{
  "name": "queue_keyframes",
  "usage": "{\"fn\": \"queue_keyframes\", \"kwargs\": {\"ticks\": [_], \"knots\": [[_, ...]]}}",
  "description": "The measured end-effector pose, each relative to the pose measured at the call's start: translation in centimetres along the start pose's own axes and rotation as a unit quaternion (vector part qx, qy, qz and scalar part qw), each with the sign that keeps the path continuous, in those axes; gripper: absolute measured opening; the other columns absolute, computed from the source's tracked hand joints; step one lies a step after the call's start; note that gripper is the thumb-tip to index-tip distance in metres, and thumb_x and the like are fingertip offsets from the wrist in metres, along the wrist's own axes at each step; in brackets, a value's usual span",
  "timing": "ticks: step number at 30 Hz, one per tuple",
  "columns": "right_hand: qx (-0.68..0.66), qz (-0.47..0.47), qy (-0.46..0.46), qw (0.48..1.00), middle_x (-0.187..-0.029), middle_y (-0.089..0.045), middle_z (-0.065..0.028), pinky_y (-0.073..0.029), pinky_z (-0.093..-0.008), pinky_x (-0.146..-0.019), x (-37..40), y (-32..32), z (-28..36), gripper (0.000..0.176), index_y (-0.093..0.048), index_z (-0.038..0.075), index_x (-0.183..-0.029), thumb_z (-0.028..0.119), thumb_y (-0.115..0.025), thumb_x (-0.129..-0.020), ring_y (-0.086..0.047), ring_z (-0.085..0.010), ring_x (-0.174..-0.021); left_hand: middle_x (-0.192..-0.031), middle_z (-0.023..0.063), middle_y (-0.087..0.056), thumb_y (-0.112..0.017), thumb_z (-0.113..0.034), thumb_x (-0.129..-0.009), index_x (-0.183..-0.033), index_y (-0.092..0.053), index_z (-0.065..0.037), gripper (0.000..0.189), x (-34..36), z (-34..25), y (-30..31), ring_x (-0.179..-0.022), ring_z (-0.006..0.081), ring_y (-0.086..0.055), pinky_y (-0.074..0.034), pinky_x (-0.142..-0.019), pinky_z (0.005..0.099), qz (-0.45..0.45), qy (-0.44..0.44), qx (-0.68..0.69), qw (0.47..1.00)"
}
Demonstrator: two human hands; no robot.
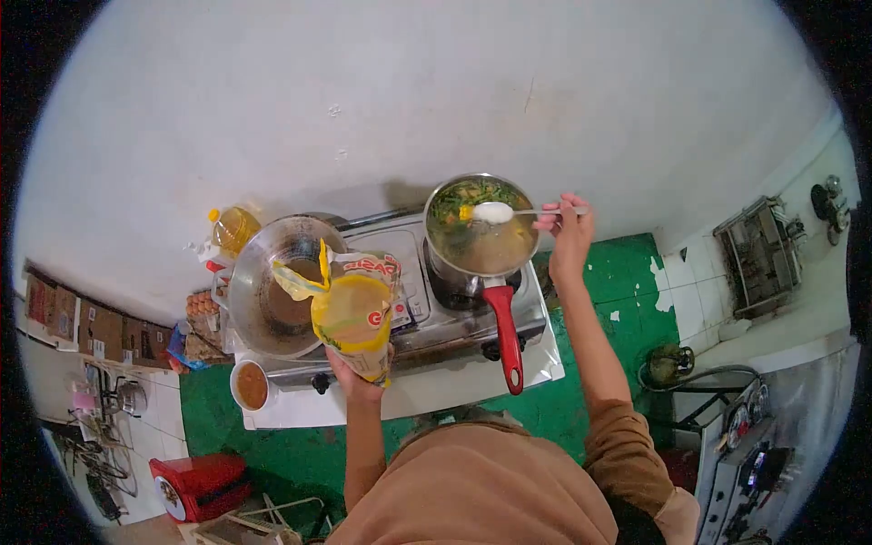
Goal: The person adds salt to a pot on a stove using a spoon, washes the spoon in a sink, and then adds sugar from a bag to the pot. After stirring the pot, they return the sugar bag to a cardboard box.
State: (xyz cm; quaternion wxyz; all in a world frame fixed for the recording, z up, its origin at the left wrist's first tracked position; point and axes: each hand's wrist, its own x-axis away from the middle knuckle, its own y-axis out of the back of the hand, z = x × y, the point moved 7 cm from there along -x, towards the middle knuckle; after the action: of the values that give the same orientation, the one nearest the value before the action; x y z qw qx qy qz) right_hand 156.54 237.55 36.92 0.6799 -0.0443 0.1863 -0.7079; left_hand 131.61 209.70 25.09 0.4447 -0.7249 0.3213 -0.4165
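Over a saucepan (490, 250) of broth with green leaves and yellow bits, my right hand (570, 227) pinches the handle of a spoon (493, 213) heaped with something white. The saucepan stands on the right burner, its red handle towards me. My left hand (363, 380) is wrapped round the lower part of a yellow and clear plastic bag (356, 313), held upright with its top open. Behind and left of the bag sits a wide metal pan (263, 309) with brown residue, on the left side of the stove (427, 339).
A white bowl (238, 400) of orange-brown food sits at the front left corner. An oil bottle (235, 227) and eggs (202, 303) are at the left. The wall rises behind the stove. A red container (204, 486) is at the lower left.
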Motion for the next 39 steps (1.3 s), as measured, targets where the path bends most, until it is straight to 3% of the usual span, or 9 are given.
{"fn": "queue_keyframes", "kwargs": {"ticks": [9,13,19,21,27,31,34,36,39], "knots": [[0.065,0.075,0.095,0.991,-0.083,-0.058,-0.0097,-0.052,-0.0269,-0.061,-2.2,-1.6,-0.2,0.019,-0.052,-0.001,-0.095,0.017,-0.045,-0.092,-0.058,-0.0147,-0.065,-0.108,0.0098,-0.059,-0.037,-0.056,-0.085,-0.119,-0.048,-0.013,0.056,0.5,-0.7,1.1,-0.084,0.0303,-0.062,-0.053,-0.06,0.0452,0.062,0.02,-0.021,0.998],[0.197,0.166,0.112,0.96,-0.08,-0.059,-0.0089,-0.049,-0.0277,-0.063,-2.3,-2.5,-1.4,0.022,-0.055,-0.001,-0.09,0.02,-0.048,-0.091,-0.058,-0.0142,-0.066,-0.107,0.0101,-0.06,-0.037,-0.056,-0.085,-0.119,-0.048,-0.013,0.056,1.0,-0.8,0.8,-0.082,0.0303,-0.062,-0.053,-0.06,0.045,-0.015,-0.018,-0.027,0.999],[0.383,0.278,0.139,0.87,-0.08,-0.058,-0.0181,-0.046,-0.0384,-0.069,-1.3,-4.9,-3.5,0.022,-0.055,-0.001,-0.089,0.02,-0.049,-0.088,-0.058,-0.0317,-0.073,-0.105,0.0101,-0.06,-0.036,-0.055,-0.085,-0.119,-0.047,-0.014,0.055,1.5,-0.9,0.7,-0.081,0.0296,-0.062,-0.053,-0.057,0.0435,-0.041,-0.019,0.003,0.999],[0.422,0.307,0.157,0.839,-0.081,-0.058,-0.021,-0.044,-0.041,-0.071,-0.6,-5.7,-3.2,0.02,-0.054,0.0,-0.088,0.018,-0.046,-0.088,-0.056,-0.038,-0.078,-0.104,0.01,-0.06,-0.034,-0.055,-0.086,-0.119,-0.047,-0.013,0.054,1.4,-1.0,-0.1,-0.079,0.0292,-0.062,-0.053,-0.056,0.0435,0.038,-0.004,-0.024,0.999],[0.425,0.316,0.056,0.846,-0.072,-0.058,-0.0151,-0.046,-0.0358,-0.062,0.3,-7.1,1.6,0.022,-0.055,0.0,-0.087,0.019,-0.046,-0.089,-0.059,-0.0278,-0.065,-0.101,0.0112,-0.06,-0.033,-0.054,-0.087,-0.117,-0.047,-0.01,0.056,2.6,-1.6,0.8,-0.075,0.0292,-0.061,-0.052,-0.054,0.0424,-0.073,-0.054,-0.044,0.995],[0.36,0.332,0.074,0.869,-0.067,-0.058,-0.0122,-0.046,-0.0329,-0.059,0.6,-7.9,3.7,0.022,-0.057,0.0,-0.086,0.02,-0.048,-0.089,-0.059,-0.0234,-0.06,-0.103,0.0113,-0.06,-0.033,-0.055,-0.086,-0.118,-0.047,-0.01,0.057,2.4,-1.5,0.8,-0.076,0.0294,-0.061,-0.052,-0.055,0.0426,-0.013,-0.033,-0.034,0.999],[0.353,0.357,0.1,0.859,-0.074,-0.06,-0.0119,-0.047,-0.0318,-0.062,0.5,-8.6,3.9,0.021,-0.059,0.001,-0.087,0.02,-0.051,-0.088,-0.06,-0.0236,-0.066,-0.104,0.0111,-0.06,-0.034,-0.056,-0.086,-0.118,-0.047,-0.011,0.058,2.3,-1.5,0.9,-0.079,0.0294,-0.061,-0.053,-0.058,0.0435,-0.019,-0.033,-0.026,0.999],[0.324,0.387,0.235,0.831,-0.079,-0.06,-0.007,-0.046,-0.0269,-0.063,0.8,-9.5,4.0,0.018,-0.058,-0.001,-0.09,0.016,-0.053,-0.088,-0.056,-0.0142,-0.067,-0.103,0.0114,-0.06,-0.035,-0.058,-0.085,-0.118,-0.047,-0.011,0.058,2.5,-1.3,0.8,-0.077,0.0294,-0.062,-0.053,-0.057,0.043,-0.044,-0.035,-0.005,0.998],[0.362,0.405,0.287,0.789,-0.086,-0.06,-0.0098,-0.046,-0.0301,-0.066,0.6,-9.7,1.9,0.018,-0.059,0.0,-0.092,0.017,-0.054,-0.088,-0.058,-0.0199,-0.072,-0.102,0.0117,-0.06,-0.035,-0.058,-0.085,-0.118,-0.048,-0.012,0.058,2.8,-1.3,0.8,-0.075,0.0294,-0.062,-0.053,-0.055,0.0425,-0.06,-0.031,-0.01,0.998]]}}
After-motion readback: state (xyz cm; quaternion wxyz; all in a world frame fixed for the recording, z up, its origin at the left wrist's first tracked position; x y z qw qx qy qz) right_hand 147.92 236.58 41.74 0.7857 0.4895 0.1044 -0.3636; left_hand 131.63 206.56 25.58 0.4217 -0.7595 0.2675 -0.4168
